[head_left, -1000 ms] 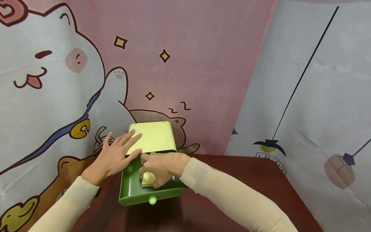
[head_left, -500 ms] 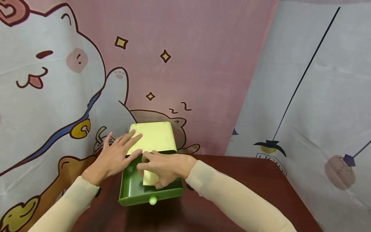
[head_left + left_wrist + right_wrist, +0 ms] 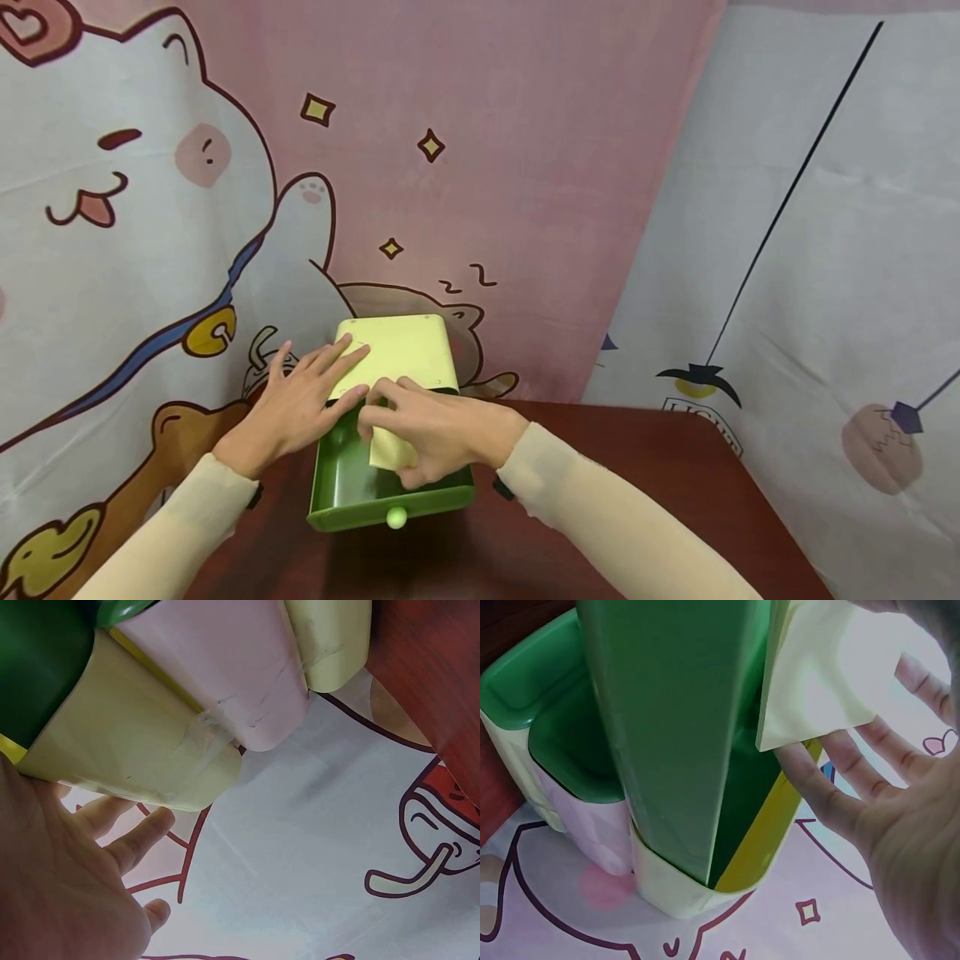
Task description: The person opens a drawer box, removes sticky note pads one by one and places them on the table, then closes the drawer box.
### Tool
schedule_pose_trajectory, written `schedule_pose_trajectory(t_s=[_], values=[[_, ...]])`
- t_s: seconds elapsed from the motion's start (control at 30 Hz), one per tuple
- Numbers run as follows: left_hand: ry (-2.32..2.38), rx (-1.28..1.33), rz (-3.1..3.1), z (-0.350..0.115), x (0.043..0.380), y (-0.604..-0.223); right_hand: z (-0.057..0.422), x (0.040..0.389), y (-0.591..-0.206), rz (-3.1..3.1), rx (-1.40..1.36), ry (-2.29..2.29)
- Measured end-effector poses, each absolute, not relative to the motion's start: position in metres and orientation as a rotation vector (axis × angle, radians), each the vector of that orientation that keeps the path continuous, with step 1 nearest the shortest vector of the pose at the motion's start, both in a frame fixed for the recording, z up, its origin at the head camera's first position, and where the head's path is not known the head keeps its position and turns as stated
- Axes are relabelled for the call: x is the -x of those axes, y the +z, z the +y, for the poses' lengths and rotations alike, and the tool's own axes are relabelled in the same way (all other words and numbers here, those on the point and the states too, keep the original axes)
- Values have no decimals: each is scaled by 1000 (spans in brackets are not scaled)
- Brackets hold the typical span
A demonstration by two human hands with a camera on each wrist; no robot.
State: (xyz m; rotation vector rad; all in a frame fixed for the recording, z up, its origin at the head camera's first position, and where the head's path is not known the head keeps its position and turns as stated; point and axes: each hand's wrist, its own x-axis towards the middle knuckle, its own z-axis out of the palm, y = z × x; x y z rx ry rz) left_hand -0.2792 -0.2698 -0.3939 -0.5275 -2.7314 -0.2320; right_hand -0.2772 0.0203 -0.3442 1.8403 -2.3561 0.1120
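Observation:
In the head view a small desktop drawer unit has a pale yellow top [image 3: 408,354], and its green drawer [image 3: 345,483] is pulled out toward me. My left hand [image 3: 288,412] rests on the left part of that top with fingers spread. Above the drawer, my right hand [image 3: 438,429] pinches a pad of pale yellow sticky notes [image 3: 390,450]. The right wrist view shows the pad [image 3: 817,682] tilted up, fingertips under its lower edge and the thumb mostly out of frame. Part of the drawer's inside is hidden by the right hand.
A round light green knob [image 3: 397,517] sits on the drawer front. Pink [image 3: 225,667] and yellow tiers lie below the top one. The unit stands on a dark red-brown table [image 3: 622,492], close to a printed cartoon curtain [image 3: 510,183] behind.
My right hand has raised the sticky-note pad a little from the drawer floor and shifted slightly right with it. The left hand has stayed in place on the top.

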Motion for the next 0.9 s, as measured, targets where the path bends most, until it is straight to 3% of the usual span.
schedule_pose_trajectory(t_s=[0.9], values=[[-238,493,-2770,-270,285,-393,67,279,-329,-2327,-1633,394]])
